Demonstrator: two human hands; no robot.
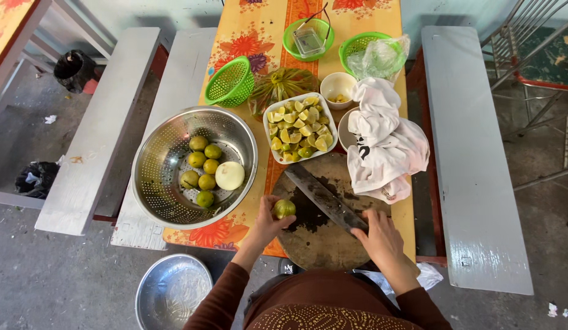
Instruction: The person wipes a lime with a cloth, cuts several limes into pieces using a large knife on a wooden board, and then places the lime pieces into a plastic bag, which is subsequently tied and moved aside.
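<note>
L hand: (267, 221) fingers curled round one small green lime (284, 208), pinning it at the near-left edge of the round chopping board (314, 244).
R hand: (379, 235) closed on the handle of a big cleaver (327, 198); blade lies flat-ish across the board, tip pointing up-left, just beside the lime but apart from it.
How I'd do the cut: I'd keep L fingertips tucked back off the top of the fruit, lime seated so it can't roll, blade brought over the middle & pressed straight down. Judgement only: round wet skin on a damp board = slip risk.
Board: dark, worn wood, stained wet patch in the centre, round.
Lime: smooth glossy skin, green w/ yellowish blush.
Cleaver: broad dull grey steel, rectangular.
Colander: (168, 153) perforated shiny steel, left of board, holds more whole limes + one pale round thing, can't tell what.
White dish: (272, 146) square-ish, full of cut wedges, behind the board.
Cloth: (385, 143) white, crumpled, soft, at board's far-right.
Tablecloth: (259, 36) orange floral, slick-looking plastic.
</note>
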